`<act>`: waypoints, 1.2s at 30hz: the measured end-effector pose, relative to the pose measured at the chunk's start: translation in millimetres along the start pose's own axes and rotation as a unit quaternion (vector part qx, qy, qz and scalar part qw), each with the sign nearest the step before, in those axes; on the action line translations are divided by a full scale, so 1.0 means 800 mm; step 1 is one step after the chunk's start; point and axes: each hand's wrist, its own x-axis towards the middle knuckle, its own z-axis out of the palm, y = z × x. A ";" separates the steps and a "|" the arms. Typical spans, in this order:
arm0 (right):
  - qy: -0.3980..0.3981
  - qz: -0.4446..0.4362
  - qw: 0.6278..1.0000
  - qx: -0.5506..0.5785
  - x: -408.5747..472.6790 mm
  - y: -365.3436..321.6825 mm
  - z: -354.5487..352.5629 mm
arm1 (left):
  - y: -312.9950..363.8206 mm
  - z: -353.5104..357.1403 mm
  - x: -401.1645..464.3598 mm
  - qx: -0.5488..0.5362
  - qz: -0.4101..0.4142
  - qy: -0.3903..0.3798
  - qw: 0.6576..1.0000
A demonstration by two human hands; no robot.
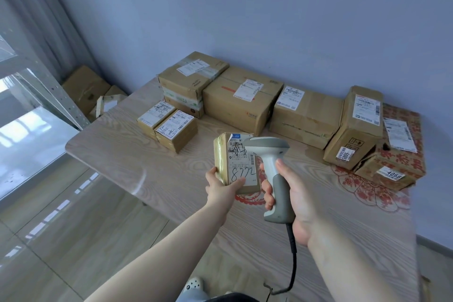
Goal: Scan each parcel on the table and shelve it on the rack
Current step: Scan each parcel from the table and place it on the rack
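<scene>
Holding one parcel point(236, 163), left hand point(221, 185); one scanner point(272, 174), right hand point(294, 200).

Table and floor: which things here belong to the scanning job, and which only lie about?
For the job: small parcel in left hand; scanner in right hand; parcels on table; rack.
Lying about: red paper-cut mat; floor boxes.

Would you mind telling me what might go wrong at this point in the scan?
1. The left hand holds the small parcel only by its lower end, above the table; it could slip.
2. The scanner head covers part of the label, so the scan may fail.
3. Its cord hangs over the table edge and may snag.
</scene>
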 end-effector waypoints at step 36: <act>-0.132 0.089 0.976 -0.146 -0.028 0.142 0.265 | -0.078 -0.364 -0.114 -0.230 -0.019 0.190 0.954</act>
